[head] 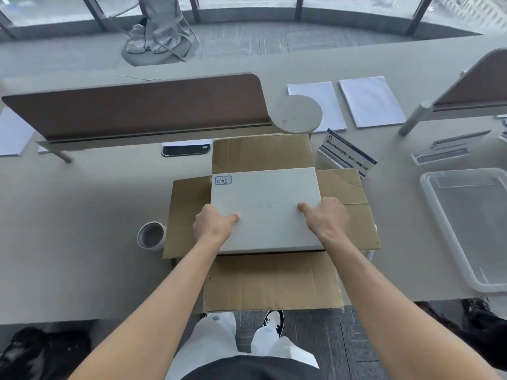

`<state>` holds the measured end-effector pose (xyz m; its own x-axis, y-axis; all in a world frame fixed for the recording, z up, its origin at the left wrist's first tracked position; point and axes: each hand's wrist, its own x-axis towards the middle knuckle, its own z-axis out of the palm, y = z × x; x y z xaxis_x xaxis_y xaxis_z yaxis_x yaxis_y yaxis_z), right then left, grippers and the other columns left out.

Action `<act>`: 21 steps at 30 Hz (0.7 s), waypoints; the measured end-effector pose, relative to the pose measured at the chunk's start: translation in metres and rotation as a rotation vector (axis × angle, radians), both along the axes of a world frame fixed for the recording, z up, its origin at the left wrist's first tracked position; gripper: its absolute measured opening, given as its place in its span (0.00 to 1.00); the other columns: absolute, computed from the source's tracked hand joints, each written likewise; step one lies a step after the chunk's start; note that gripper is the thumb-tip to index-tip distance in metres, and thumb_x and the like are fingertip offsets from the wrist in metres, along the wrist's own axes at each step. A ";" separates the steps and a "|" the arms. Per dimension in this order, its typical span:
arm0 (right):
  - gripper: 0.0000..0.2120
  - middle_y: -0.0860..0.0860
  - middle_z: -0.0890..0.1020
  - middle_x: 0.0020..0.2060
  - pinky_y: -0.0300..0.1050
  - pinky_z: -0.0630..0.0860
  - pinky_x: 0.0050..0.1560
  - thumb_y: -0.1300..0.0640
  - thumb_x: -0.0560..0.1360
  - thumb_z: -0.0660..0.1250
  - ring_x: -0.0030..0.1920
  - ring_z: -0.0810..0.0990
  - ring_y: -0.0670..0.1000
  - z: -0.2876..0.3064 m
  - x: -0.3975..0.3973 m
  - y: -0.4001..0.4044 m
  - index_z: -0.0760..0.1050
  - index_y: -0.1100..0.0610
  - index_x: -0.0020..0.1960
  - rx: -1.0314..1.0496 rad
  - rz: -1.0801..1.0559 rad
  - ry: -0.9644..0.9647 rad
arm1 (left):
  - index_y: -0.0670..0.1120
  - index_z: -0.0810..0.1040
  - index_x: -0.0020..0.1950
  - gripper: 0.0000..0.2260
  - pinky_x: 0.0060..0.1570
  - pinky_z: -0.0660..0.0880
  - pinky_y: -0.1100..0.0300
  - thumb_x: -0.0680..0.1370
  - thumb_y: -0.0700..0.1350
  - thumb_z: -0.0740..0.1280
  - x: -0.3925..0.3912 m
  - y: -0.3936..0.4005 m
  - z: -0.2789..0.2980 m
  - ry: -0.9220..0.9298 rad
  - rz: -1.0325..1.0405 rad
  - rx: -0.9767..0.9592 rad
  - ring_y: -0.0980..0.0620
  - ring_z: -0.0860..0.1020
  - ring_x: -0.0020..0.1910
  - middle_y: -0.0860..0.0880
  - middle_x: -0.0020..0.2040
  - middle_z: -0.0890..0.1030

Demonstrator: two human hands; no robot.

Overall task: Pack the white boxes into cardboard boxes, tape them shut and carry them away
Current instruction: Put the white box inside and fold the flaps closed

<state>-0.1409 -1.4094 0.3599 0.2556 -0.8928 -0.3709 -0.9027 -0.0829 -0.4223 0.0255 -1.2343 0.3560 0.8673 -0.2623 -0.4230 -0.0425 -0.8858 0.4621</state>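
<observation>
— Where's the white box (264,204) sitting?

— Over the middle of the open cardboard box (274,281), flaps spread on all four sides. My left hand (212,224) grips its left edge, my right hand (323,218) its right.

— And the tape?

— The tape roll (151,236) stands on the desk (82,215) just left of the left flap.

— Anything to the right?

— The plastic tray (450,231), well apart. Behind the carton, a divider panel (137,111) to the left; paper stacks (370,101) and a sign stand (347,152) to the right.

Head-worn view, steeply down, close
</observation>
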 end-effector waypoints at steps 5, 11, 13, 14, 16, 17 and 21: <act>0.16 0.59 0.84 0.53 0.49 0.74 0.50 0.45 0.79 0.66 0.56 0.81 0.63 0.000 0.010 0.008 0.73 0.59 0.50 0.021 0.018 0.095 | 0.42 0.75 0.59 0.22 0.49 0.73 0.56 0.72 0.52 0.75 -0.001 -0.006 -0.009 0.037 0.017 0.013 0.39 0.79 0.57 0.43 0.58 0.81; 0.18 0.60 0.82 0.57 0.49 0.73 0.50 0.48 0.80 0.63 0.58 0.81 0.63 -0.013 0.013 0.009 0.74 0.63 0.58 0.039 0.052 0.146 | 0.41 0.73 0.60 0.22 0.50 0.76 0.54 0.72 0.49 0.76 0.002 -0.005 -0.024 0.109 0.030 -0.034 0.41 0.79 0.56 0.42 0.59 0.80; 0.21 0.61 0.81 0.59 0.51 0.73 0.54 0.47 0.81 0.62 0.60 0.80 0.64 -0.018 0.014 0.012 0.71 0.65 0.63 0.027 0.067 0.174 | 0.40 0.72 0.62 0.23 0.51 0.76 0.54 0.72 0.47 0.76 0.001 -0.005 -0.028 0.123 0.039 -0.049 0.41 0.79 0.57 0.42 0.60 0.79; 0.22 0.61 0.81 0.60 0.51 0.74 0.55 0.47 0.81 0.61 0.61 0.80 0.64 -0.021 0.015 0.013 0.70 0.65 0.64 0.016 0.075 0.183 | 0.40 0.72 0.62 0.24 0.51 0.76 0.54 0.72 0.47 0.75 0.000 -0.006 -0.030 0.122 0.041 -0.053 0.41 0.78 0.58 0.41 0.61 0.78; 0.21 0.61 0.81 0.60 0.51 0.74 0.56 0.47 0.82 0.60 0.61 0.80 0.64 -0.024 0.016 0.014 0.69 0.64 0.63 -0.001 0.098 0.197 | 0.39 0.71 0.63 0.24 0.54 0.76 0.53 0.72 0.46 0.75 -0.001 -0.006 -0.034 0.118 0.046 -0.062 0.41 0.78 0.59 0.41 0.62 0.78; 0.21 0.61 0.81 0.60 0.52 0.74 0.56 0.47 0.82 0.60 0.61 0.80 0.64 -0.025 0.016 0.015 0.69 0.64 0.63 -0.006 0.110 0.202 | 0.39 0.70 0.63 0.25 0.56 0.76 0.52 0.72 0.46 0.75 -0.001 -0.007 -0.035 0.116 0.046 -0.063 0.40 0.77 0.59 0.41 0.62 0.77; 0.22 0.61 0.80 0.61 0.51 0.74 0.56 0.46 0.82 0.60 0.62 0.79 0.64 -0.028 0.013 0.012 0.69 0.65 0.64 -0.010 0.159 0.220 | 0.38 0.68 0.65 0.26 0.56 0.75 0.51 0.74 0.46 0.73 -0.001 -0.008 -0.037 0.110 0.011 -0.020 0.40 0.76 0.62 0.40 0.64 0.76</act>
